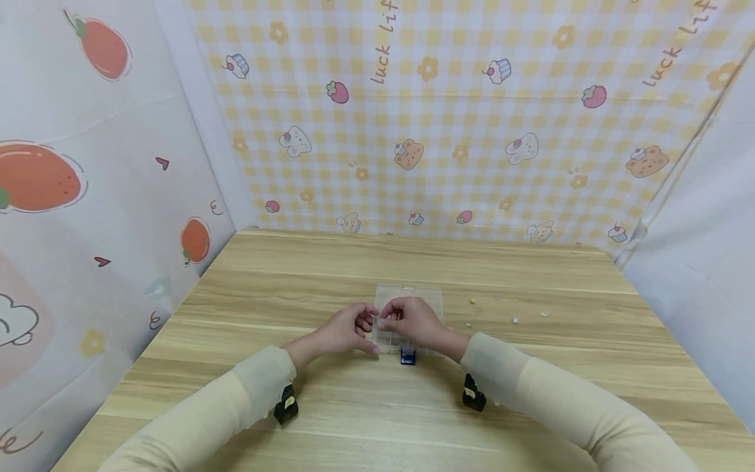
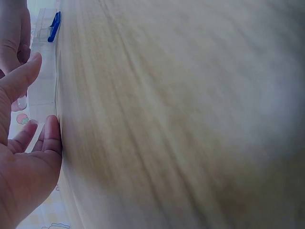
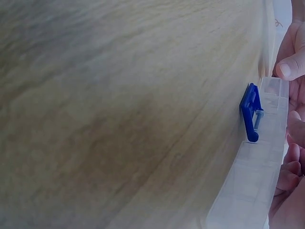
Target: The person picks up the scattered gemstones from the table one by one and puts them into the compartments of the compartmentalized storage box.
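Note:
A clear plastic compartment box [image 1: 433, 308] with a blue latch [image 1: 407, 356] at its front lies on the table, its clear lid tilted back. At the box's left end is my left hand [image 1: 348, 330], fingers loosely bent and the thumb by the front corner; the left wrist view shows its lower fingers resting on the tabletop. My right hand [image 1: 415, 321] reaches over the left compartments with thumb and forefinger together. A small glossy whitish piece [image 2: 22, 102] shows at its fingertips; its exact kind is unclear. The right wrist view shows the box's front wall [image 3: 252, 167] and the hanging latch.
On the wooden tabletop [image 1: 330, 262], right of the box, lie a small yellowish bead-like piece [image 1: 472, 301] and several tiny whitish pieces [image 1: 515, 320]. A checked, printed curtain [image 1: 377, 131] stands behind the table, with white cloth at both sides.

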### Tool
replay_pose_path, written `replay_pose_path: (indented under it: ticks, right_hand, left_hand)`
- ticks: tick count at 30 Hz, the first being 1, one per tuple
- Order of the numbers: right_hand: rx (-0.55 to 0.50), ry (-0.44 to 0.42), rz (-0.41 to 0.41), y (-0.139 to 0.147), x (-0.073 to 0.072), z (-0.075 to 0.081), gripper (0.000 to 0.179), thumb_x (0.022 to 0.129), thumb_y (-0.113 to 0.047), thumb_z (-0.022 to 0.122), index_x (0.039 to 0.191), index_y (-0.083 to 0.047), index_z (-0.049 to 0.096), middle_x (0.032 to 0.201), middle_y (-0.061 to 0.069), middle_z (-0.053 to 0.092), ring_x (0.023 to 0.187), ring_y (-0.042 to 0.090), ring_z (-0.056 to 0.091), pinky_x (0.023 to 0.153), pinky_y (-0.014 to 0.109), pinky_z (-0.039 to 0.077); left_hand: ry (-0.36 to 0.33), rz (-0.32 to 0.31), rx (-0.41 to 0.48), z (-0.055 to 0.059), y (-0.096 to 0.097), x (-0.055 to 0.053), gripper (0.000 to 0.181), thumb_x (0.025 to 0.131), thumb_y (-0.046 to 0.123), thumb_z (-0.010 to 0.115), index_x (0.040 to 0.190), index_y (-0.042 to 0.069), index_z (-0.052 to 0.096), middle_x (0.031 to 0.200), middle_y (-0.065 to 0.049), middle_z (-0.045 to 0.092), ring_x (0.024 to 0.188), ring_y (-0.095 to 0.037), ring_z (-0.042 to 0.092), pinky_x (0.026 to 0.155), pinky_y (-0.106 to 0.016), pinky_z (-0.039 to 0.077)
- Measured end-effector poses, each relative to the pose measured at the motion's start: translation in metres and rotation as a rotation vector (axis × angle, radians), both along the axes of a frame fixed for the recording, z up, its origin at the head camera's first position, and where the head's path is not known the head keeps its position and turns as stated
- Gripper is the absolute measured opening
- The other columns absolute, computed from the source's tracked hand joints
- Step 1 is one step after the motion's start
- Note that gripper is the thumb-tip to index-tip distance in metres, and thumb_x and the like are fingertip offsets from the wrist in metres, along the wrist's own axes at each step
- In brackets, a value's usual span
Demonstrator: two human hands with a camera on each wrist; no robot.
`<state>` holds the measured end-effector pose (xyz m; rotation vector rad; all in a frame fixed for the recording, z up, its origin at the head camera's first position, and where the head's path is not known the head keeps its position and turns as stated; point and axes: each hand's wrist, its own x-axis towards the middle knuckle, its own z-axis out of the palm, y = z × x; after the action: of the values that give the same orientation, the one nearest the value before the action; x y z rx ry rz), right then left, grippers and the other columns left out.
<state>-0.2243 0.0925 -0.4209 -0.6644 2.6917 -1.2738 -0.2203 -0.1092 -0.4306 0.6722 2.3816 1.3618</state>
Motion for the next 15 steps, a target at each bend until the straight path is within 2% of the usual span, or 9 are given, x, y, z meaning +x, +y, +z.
replay_pose_path:
  ticks: [6,15]
  right_hand:
    - [0.019,0.008,-0.02,-0.0002,-0.0006,-0.001,0.009,0.084,-0.018,0.078,0.083,-0.013,0.07,0.068,-0.005,0.055,0.062,0.01,0.049,0.055,0.024,0.041]
    - [0.046,0.033,-0.041,-0.0009,-0.0006,0.0004,0.01,0.083,-0.017,0.079,0.083,-0.013,0.071,0.068,-0.006,0.055,0.062,0.009,0.049,0.055,0.024,0.041]
  left_hand:
    - [0.003,0.0,0.005,-0.0006,0.0004,-0.0007,0.068,0.07,0.008,0.088,0.127,-0.002,0.052,0.104,-0.007,0.054,0.092,-0.02,0.053,0.079,-0.028,0.049]
    - [0.006,-0.006,0.025,-0.0009,0.0006,-0.0003,0.068,0.07,0.005,0.087,0.127,-0.005,0.051,0.105,-0.011,0.054,0.093,-0.023,0.054,0.081,-0.035,0.049]
